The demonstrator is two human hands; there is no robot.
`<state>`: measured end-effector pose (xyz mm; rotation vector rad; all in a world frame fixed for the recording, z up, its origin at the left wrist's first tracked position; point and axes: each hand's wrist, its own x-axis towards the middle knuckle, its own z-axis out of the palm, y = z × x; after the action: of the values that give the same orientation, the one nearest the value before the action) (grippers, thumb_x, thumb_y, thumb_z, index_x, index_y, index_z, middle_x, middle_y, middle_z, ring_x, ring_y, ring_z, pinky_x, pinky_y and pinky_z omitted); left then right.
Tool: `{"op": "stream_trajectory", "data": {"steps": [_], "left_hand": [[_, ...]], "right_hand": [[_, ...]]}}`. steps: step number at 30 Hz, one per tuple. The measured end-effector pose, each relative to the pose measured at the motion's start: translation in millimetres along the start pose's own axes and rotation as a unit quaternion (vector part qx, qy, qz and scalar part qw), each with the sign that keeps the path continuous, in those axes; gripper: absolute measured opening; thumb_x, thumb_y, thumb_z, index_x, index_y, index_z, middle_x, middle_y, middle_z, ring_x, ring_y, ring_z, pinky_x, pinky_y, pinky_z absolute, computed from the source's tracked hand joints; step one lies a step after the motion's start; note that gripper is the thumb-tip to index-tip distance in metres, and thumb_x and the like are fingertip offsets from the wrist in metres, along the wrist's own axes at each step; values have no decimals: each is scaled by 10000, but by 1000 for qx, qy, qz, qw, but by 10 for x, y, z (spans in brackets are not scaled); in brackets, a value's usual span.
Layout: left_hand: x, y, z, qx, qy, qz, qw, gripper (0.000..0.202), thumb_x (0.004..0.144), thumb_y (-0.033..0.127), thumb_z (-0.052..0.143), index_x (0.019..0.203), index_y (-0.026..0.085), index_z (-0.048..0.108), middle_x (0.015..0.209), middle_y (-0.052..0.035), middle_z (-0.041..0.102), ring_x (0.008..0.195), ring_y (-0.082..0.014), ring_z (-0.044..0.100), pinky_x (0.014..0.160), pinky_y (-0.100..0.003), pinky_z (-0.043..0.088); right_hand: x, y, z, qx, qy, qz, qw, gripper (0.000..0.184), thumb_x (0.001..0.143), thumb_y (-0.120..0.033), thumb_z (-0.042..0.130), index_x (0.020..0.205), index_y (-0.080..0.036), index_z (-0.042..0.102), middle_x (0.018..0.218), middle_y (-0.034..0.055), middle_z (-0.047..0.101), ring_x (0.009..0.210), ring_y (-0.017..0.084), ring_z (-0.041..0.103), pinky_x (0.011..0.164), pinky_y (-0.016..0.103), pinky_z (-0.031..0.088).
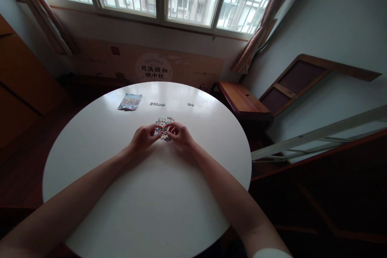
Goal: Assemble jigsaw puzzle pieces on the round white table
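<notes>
A small pile of jigsaw puzzle pieces (165,121) lies on the round white table (157,193). My left hand (145,135) is at the pile's left side, thumb and fingers closed in a pinch. From the right, my right hand (179,133) pinches in the same way. The fingertips of both hands meet closely over the pile, with small jigsaw pieces between them; their exact outline is too small to make out. Part of the pile is hidden behind the fingers.
Beyond the pile lie a row of puzzle pieces (157,104) and a smaller group of pieces (190,105). A colourful printed packet (130,102) rests at the back left of the table. A wooden stool (242,96) stands past the right edge, below the window.
</notes>
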<state>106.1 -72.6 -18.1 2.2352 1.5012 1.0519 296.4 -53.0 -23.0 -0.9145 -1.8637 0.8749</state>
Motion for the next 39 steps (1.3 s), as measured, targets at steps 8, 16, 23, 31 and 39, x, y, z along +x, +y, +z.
{"op": "stream_trajectory", "data": {"steps": [8,16,23,31,39], "left_hand": [[-4,17,-16,-17,-8,8,1000,290,807,412,574,939,178,683,504,65,415,464,-79,363,499,-201,293],[-4,-8,1,-27,-20,19,999,293,808,394,569,968,175,678,507,65,408,471,-78,363,491,-192,295],[-6,-11,2,-39,-24,19,999,285,810,391,570,966,175,671,516,67,416,476,-77,364,495,-191,300],[11,-8,-10,-88,-28,12,996,291,833,407,563,944,158,661,498,77,362,467,-73,330,479,-193,271],[17,-74,34,-118,-15,31,992,296,826,410,586,948,153,668,520,77,361,475,-69,327,473,-187,278]], "right_hand": [[16,47,7,-6,-2,-8,1000,189,774,-288,636,911,-163,668,755,8,604,601,80,528,554,197,445],[15,14,-6,-21,-10,-10,1000,169,775,-287,649,882,-157,669,722,2,587,606,81,520,550,196,437],[6,13,-15,-8,-18,-8,1000,193,776,-309,653,886,-151,665,757,14,599,597,77,527,535,195,436],[9,16,2,-14,-9,-1,1000,167,788,-300,642,859,-151,666,792,24,623,595,77,539,545,205,440],[15,12,-2,-4,-6,0,1000,168,765,-284,660,864,-148,665,769,13,615,586,66,532,534,186,433]]}}
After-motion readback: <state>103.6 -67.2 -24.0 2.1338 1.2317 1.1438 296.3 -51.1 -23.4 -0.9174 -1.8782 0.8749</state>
